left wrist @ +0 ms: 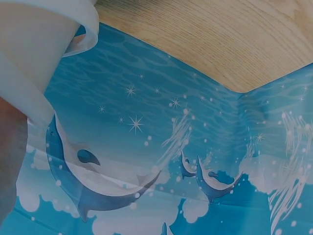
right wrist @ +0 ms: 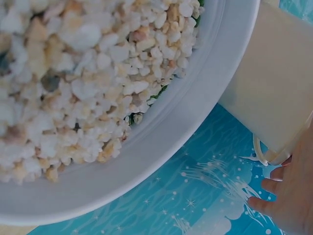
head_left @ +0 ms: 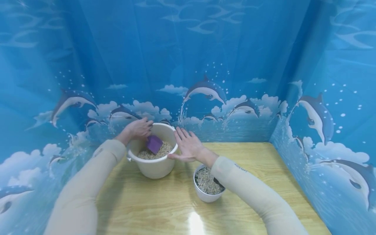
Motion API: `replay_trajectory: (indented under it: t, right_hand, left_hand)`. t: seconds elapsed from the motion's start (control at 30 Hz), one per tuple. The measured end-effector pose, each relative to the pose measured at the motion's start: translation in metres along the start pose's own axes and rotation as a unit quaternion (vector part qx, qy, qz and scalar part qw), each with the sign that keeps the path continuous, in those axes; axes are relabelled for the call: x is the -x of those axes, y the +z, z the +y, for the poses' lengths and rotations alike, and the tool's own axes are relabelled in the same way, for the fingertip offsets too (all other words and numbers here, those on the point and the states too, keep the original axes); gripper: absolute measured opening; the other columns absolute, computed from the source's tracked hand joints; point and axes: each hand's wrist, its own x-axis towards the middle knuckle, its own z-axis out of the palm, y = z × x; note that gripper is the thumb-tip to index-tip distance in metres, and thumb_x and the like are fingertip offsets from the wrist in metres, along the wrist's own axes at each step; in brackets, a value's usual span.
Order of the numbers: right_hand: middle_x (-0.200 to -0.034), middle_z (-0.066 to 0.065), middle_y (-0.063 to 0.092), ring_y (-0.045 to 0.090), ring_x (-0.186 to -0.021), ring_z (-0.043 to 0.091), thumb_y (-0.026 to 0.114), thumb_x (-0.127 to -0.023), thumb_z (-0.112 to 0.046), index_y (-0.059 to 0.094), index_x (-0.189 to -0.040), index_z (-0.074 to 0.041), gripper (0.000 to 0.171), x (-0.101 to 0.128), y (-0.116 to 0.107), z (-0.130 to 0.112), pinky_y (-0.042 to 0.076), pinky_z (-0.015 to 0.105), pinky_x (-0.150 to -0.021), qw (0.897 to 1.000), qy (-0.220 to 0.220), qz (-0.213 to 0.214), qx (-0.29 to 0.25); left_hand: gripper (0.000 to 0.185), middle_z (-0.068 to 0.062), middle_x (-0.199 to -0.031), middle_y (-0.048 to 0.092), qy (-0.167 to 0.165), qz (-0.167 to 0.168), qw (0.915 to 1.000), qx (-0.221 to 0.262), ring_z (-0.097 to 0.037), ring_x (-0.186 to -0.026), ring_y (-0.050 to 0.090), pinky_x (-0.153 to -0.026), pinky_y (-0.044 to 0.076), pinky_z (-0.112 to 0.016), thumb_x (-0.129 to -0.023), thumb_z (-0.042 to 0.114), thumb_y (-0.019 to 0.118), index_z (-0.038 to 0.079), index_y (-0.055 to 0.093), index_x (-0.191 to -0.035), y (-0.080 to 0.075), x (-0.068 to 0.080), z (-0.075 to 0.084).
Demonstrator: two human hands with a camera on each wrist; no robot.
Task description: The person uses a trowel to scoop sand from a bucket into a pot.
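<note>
A cream bucket (head_left: 152,164) holding pale gravel (head_left: 147,154) stands at the back of the wooden table (head_left: 164,209). My left hand (head_left: 140,128) reaches over the bucket's far rim and grips a purple scoop (head_left: 154,144), whose blade lies on the gravel inside. To the right, my right hand (head_left: 188,146) lies flat with straight fingers against the bucket's near-right rim. In the right wrist view its fingertips (right wrist: 274,186) show beside the bucket wall (right wrist: 274,83). The left wrist view shows only the bucket's side (left wrist: 34,54), not the fingers.
A small white pot (head_left: 202,194) full of gravel (head_left: 205,182) sits under my right forearm; it fills the right wrist view (right wrist: 195,122). Blue dolphin-print curtains (head_left: 205,49) wall in the table at the back and both sides.
</note>
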Motion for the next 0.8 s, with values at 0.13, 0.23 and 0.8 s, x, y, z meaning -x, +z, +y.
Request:
replay_trajectory:
  t: [0.13, 0.23, 0.8]
  right_hand:
    - [-0.177, 0.022, 0.013, 0.026, -0.163, 0.038, 0.024, -0.094, -0.09, 0.009, -0.168, -0.001, 0.117, -0.0006, 0.0012, 0.0004, 0.032, 0.057, -0.128, 1.0, -0.001, 0.005, 0.003]
    - [-0.177, 0.022, 0.012, 0.026, -0.163, 0.038, 0.023, -0.094, -0.091, 0.009, -0.168, -0.001, 0.117, -0.0006, 0.0013, 0.0004, 0.032, 0.057, -0.128, 1.0, -0.002, 0.003, 0.005]
    - [-0.177, 0.021, 0.011, 0.023, -0.164, 0.037, 0.025, -0.094, -0.09, 0.007, -0.168, -0.001, 0.117, -0.0008, 0.0029, 0.0003, 0.03, 0.057, -0.129, 1.0, 0.0, -0.002, -0.002]
  left_hand:
    - [0.054, 0.001, -0.088, 0.064, -0.002, -0.002, 1.0, 0.0, -0.017, -0.084, 0.044, -0.075, 0.042, -0.031, -0.097, 0.07, 0.056, 0.019, 0.073, -0.093, 0.0007, -0.0007, 0.001]
    - [0.054, 0.001, -0.086, 0.063, -0.002, 0.002, 1.0, 0.0, -0.017, -0.084, 0.043, -0.074, 0.041, -0.031, -0.097, 0.069, 0.056, 0.018, 0.073, -0.092, 0.0011, -0.0002, 0.0025]
    - [0.053, 0.001, -0.095, 0.071, 0.004, -0.001, 0.9999, 0.01, -0.017, -0.09, 0.049, -0.078, 0.043, -0.032, -0.099, 0.068, 0.055, 0.019, 0.076, -0.099, -0.0001, -0.003, 0.008]
